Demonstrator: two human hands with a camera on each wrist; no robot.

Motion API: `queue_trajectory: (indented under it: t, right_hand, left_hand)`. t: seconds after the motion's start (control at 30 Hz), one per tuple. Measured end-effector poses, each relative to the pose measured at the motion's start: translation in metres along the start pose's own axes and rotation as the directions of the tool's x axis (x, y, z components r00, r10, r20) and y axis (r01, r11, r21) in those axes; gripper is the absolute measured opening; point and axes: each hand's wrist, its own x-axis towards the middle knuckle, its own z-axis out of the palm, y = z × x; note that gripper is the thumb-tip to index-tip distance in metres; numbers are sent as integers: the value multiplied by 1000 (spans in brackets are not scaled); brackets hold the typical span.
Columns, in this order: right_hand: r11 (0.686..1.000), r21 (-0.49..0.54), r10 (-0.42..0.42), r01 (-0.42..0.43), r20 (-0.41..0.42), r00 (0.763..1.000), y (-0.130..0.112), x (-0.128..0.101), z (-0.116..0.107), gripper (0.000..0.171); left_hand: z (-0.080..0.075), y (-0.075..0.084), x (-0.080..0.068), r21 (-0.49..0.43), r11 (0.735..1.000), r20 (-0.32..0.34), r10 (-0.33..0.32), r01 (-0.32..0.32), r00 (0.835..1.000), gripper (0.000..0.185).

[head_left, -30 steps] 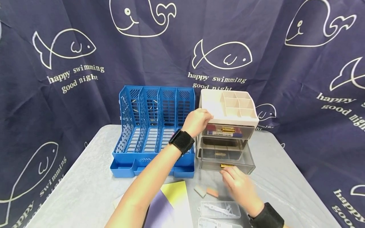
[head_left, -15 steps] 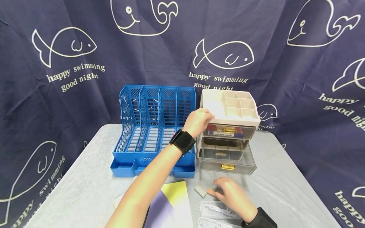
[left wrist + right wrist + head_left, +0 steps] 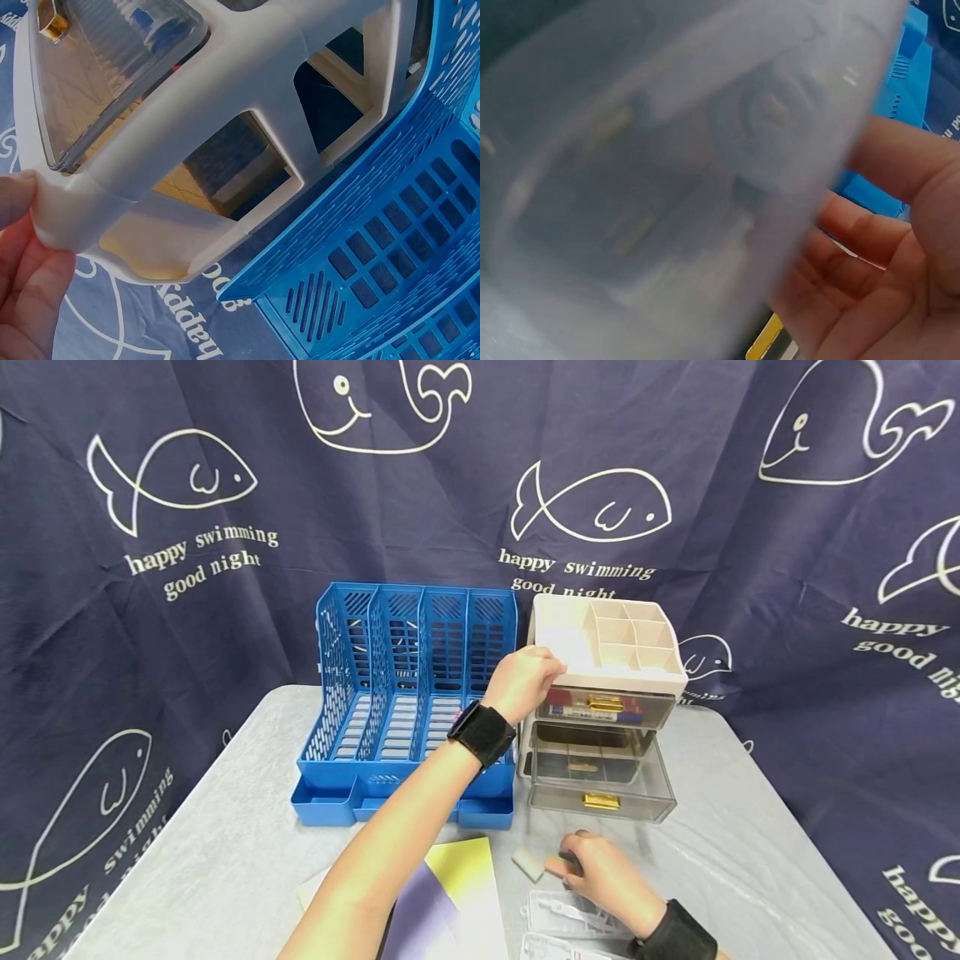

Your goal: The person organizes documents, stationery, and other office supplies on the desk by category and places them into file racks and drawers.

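Hands apart: left hand (image 3: 522,679) grips cream drawer organiser (image 3: 604,652) at its corner; right hand (image 3: 603,874) curls over orange eraser (image 3: 556,866) on desk (image 3: 225,852).

- One blue file rack (image 3: 408,693) with four slots
- One beige drawer organizer (image 3: 603,710) with three drawers
- Two erasers (image 3: 527,862)
- Two clear plastic cases (image 3: 558,914)
- Two hands (image 3: 525,681)

Drawer unit (image 3: 600,647) matt cream plastic, drawers (image 3: 600,777) clear smoky; file rack (image 3: 408,693) glossy blue plastic
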Motion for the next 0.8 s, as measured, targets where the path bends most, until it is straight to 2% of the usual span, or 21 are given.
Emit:
queue_trajectory:
  t: [0.33, 0.8]
  right_hand:
    - [999, -7, -53, 53, -47, 997, 0, 3, 3, 26]
    - [989, -7, -145, 145, -87, 986, 6, 3, 6, 24]
  left_hand:
    - [1, -1, 0, -8, 1000, -17, 13, -13, 1000, 15]
    - [0, 0, 0, 2, 1000, 7, -7, 7, 1000, 16]
